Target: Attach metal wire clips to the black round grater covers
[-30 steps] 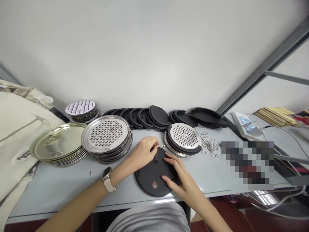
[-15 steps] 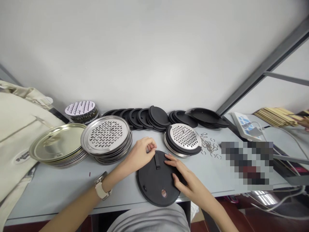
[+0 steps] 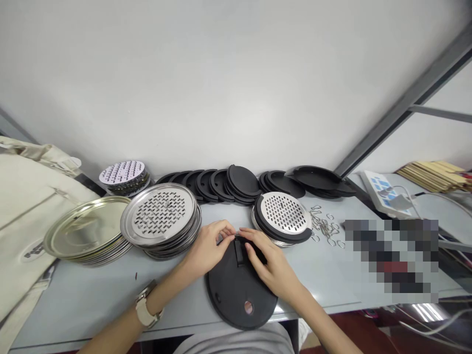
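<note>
A black round disc (image 3: 241,292) lies flat near the front edge, with a strap (image 3: 240,253) at its top and a round hole lower down. At the strap's upper end, my left hand (image 3: 213,246) has its thumb and fingers pinched together. Facing it from the right, my right hand (image 3: 272,263) is also closed, fingertips meeting the left ones. Something small and thin, perhaps metallic, shows between the fingertips, too small to name. Beside my left hand stands a stack of steel grater plates (image 3: 160,214). Just beyond my right hand is a black-rimmed perforated plate (image 3: 285,212) on a stack.
Gold-coloured lids (image 3: 88,228) are stacked at the left by a cream bag (image 3: 25,211). Black discs (image 3: 241,183) line the wall. Metal rings and clips (image 3: 326,228) lie loose at the right, near a blurred patch. Farther right are a white box (image 3: 383,191) and wooden pieces (image 3: 429,176).
My right hand has slid from the disc's right side up to its top edge and meets my left fingertips. The left hand stays by the strap.
</note>
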Available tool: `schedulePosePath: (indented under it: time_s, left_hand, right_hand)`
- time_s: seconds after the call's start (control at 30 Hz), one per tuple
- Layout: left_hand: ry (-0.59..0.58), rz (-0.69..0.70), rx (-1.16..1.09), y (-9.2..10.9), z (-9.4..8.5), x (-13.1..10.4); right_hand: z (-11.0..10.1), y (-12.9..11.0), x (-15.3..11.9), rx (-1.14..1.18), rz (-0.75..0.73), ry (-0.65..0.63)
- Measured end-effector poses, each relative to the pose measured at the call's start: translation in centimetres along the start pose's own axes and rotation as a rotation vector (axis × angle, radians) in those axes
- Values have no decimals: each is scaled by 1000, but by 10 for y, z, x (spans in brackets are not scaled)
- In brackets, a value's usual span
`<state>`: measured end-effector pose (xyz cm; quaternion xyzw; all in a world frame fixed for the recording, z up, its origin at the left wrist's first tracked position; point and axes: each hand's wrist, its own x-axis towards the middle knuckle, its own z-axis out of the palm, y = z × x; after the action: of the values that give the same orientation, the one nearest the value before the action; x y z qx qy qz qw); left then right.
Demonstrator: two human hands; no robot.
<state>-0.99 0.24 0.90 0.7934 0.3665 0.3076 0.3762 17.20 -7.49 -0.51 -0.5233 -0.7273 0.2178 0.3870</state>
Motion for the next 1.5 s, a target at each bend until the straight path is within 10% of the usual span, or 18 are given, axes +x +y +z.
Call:
schedulePosePath:
  time_s: [1.5]
  left_hand:
    - [43,184,217,-15,11,-5]
  right_hand:
    - [1,11,-3,55,76,-51]
